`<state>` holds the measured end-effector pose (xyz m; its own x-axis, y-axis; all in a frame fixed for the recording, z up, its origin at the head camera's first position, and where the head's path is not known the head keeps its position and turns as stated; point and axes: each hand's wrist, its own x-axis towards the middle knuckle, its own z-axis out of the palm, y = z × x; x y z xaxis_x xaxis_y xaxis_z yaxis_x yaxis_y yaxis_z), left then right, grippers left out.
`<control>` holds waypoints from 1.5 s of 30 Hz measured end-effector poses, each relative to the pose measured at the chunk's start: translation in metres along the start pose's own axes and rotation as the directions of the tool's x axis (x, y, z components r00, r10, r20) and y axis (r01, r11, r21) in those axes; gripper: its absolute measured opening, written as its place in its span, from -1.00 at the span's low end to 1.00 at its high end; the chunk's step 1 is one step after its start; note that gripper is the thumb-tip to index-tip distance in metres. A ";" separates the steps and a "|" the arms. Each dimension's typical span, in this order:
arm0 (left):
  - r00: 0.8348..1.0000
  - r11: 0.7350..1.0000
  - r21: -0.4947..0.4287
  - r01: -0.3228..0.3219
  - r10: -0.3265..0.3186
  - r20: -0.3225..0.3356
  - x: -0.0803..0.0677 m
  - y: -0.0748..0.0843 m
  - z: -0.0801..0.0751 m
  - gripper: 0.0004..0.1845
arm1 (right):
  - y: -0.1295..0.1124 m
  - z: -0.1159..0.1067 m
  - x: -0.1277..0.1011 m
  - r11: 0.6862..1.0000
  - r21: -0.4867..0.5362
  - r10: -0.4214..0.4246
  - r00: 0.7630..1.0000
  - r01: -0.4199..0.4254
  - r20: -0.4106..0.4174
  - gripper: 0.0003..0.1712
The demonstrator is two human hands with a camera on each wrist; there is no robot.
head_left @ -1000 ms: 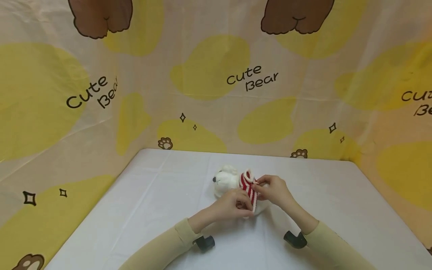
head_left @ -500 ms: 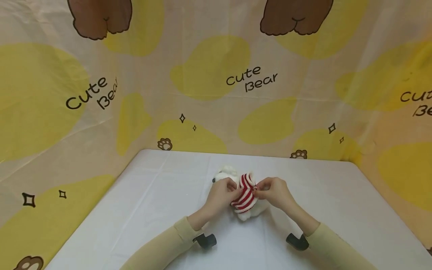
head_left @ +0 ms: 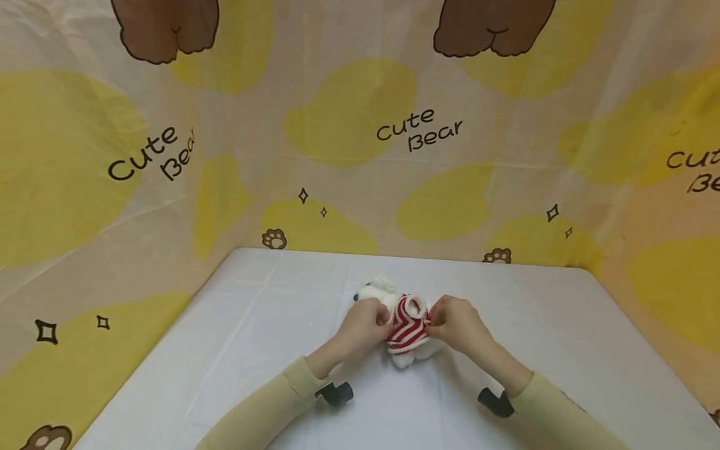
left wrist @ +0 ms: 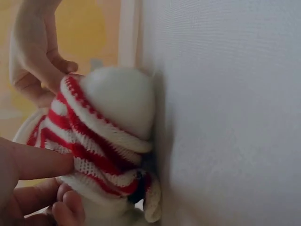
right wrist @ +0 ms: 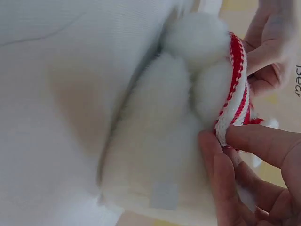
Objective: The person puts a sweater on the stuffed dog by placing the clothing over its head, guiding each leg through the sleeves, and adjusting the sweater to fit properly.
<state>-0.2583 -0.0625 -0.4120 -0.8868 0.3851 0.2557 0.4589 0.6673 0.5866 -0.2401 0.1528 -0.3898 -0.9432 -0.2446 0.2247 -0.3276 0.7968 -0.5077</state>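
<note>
- Right now, backdrop: printed sheet with yellow blobs, brown bear shapes and "Cute Bear" lettering, standing behind the table's far edge and along both side edges.
- Table: white cloth with faint fold creases, rounded far corners.
- Beige sleeves come in from the near edge, one on each side; a black wrist mount sits at the left cuff and another at the right cuff.
- White plush bear: lying on the table near the middle, somewhat toward the far edge, head pointing to the far-left corner, dark nose visible. Right wrist view shows its fluffy white legs against the cloth.
- Red-and-white striped knitted sweater: on the bear's body, bunched up around the torso, between the two hands. Left wrist view shows the knit stretched over a white rounded part of the bear.
- Left hand: fingers curled, pinching the sweater's left edge, touching the bear just behind its head.
- Right hand: fingers curled, pinching the sweater's right hem; right wrist view shows thumb and fingertips clamped on the red-trimmed edge.
- Both hands rest low, at or just above the cloth; contact with the table cannot be told.
</note>
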 end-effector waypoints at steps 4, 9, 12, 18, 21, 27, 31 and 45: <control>1.000 1.000 -0.008 -0.023 0.023 -0.007 0.000 0.002 0.002 -0.73 | -0.010 -0.010 0.004 1.000 0.000 0.031 0.998 -0.031 0.051 -0.90; 1.000 0.998 -0.057 -0.010 0.009 -0.016 -0.001 0.001 0.004 -0.73 | -0.024 -0.026 0.012 0.999 0.024 -0.028 1.000 0.029 -0.003 -0.93; 1.000 0.996 -0.089 -0.007 0.005 -0.017 -0.001 0.000 0.005 -0.73 | -0.029 -0.028 0.022 0.992 0.047 -0.115 0.993 0.115 0.000 -0.95; 1.000 0.988 -0.156 -0.002 -0.001 -0.016 0.000 0.001 0.006 -0.77 | -0.027 -0.027 0.035 0.989 0.022 -0.145 0.979 0.144 0.146 -0.92; 1.000 0.986 -0.169 0.002 -0.005 -0.019 -0.001 0.002 0.006 -0.81 | -0.025 -0.029 0.038 0.995 0.016 -0.099 0.977 0.098 0.189 -0.94; 0.999 0.986 -0.164 0.008 -0.014 -0.034 -0.001 0.003 0.006 -0.81 | -0.021 -0.030 0.044 0.999 0.038 -0.020 0.959 0.009 0.282 -0.96; 0.999 0.983 -0.181 0.020 -0.026 -0.032 -0.001 0.002 0.006 -0.82 | -0.016 -0.028 0.048 0.999 0.028 -0.032 0.952 0.025 0.305 -0.96; 0.998 0.977 -0.213 0.023 -0.036 -0.055 0.000 -0.003 0.010 -0.83 | 0.004 -0.018 0.055 0.999 0.042 -0.040 0.935 0.027 0.352 -0.92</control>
<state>-0.2588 -0.0578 -0.4213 -0.9043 0.3252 0.2764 0.4158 0.5252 0.7424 -0.2920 0.1530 -0.3644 -0.8882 -0.4553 -0.0619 -0.3553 0.7658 -0.5360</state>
